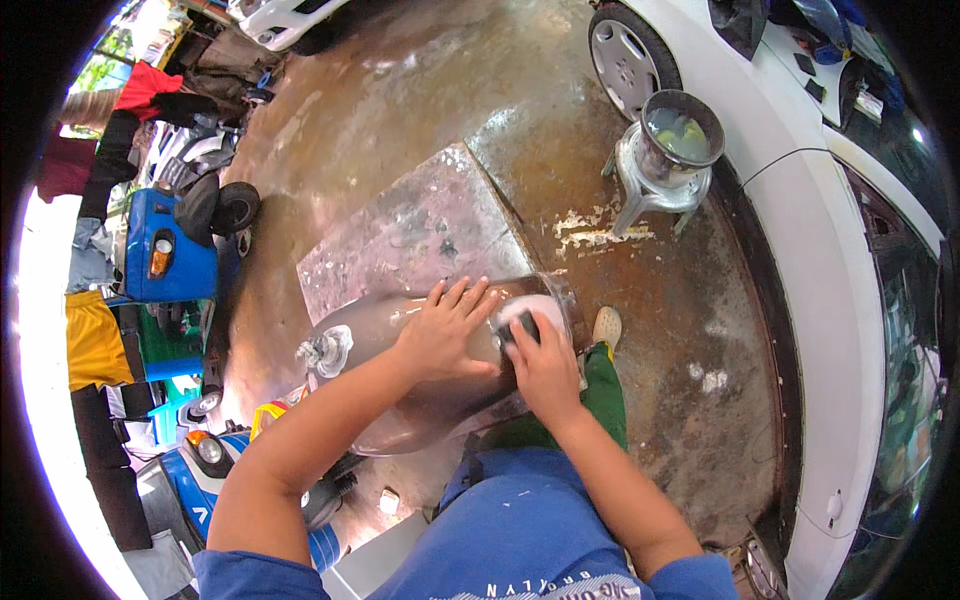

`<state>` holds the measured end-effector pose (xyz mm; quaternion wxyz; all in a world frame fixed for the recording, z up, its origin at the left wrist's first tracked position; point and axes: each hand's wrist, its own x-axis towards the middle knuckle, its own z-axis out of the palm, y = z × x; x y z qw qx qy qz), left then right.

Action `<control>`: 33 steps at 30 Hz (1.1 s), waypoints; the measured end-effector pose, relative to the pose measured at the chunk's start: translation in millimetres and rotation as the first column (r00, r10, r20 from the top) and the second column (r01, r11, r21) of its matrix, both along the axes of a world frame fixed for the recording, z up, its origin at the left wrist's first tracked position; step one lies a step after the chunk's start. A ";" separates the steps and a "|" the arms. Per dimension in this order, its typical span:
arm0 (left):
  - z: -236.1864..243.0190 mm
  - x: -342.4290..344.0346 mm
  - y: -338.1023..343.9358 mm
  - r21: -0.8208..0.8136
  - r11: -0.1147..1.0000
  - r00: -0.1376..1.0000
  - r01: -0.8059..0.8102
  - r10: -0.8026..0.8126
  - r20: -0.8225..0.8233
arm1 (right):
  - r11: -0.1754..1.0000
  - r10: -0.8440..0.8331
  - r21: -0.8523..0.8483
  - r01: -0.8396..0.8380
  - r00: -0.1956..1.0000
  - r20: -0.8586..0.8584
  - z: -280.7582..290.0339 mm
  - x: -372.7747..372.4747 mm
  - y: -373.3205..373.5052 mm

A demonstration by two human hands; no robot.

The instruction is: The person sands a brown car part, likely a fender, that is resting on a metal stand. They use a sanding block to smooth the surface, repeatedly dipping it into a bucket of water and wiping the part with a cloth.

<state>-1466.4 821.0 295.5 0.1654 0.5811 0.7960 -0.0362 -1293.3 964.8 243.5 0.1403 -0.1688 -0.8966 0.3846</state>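
Blue shirt [490, 535]; black block [520, 325] inside right grip [546, 375], against grey panel [430, 402].

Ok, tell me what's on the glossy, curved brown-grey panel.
On the panel: the spread left hand, a whitish oval patch, a small black block held by the right hand, and a crumpled silvery covering at the left end. The surface under hands and block is hidden.

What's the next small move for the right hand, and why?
Probably a short, light stroke across the pale patch: the right hand already holds a dark block over it, and the left hand lies spread on the curved, grey-brown panel, which should help steady it.
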 end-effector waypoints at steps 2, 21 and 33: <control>-0.6 0.7 0.3 0.002 1.000 1.000 -0.006 0.006 0.007 | 0.999 -0.029 -0.030 0.029 1.000 0.007 -0.7 -30.5 7.9; -5.8 -2.5 -1.6 -0.009 1.000 0.999 -0.029 0.029 0.023 | 0.998 0.039 0.044 -0.040 0.999 0.038 -0.6 -2.6 -1.9; -0.1 2.1 7.5 -0.007 1.000 1.000 -0.013 0.013 0.023 | 0.981 -0.192 0.039 0.188 0.969 0.157 -18.5 -31.6 16.2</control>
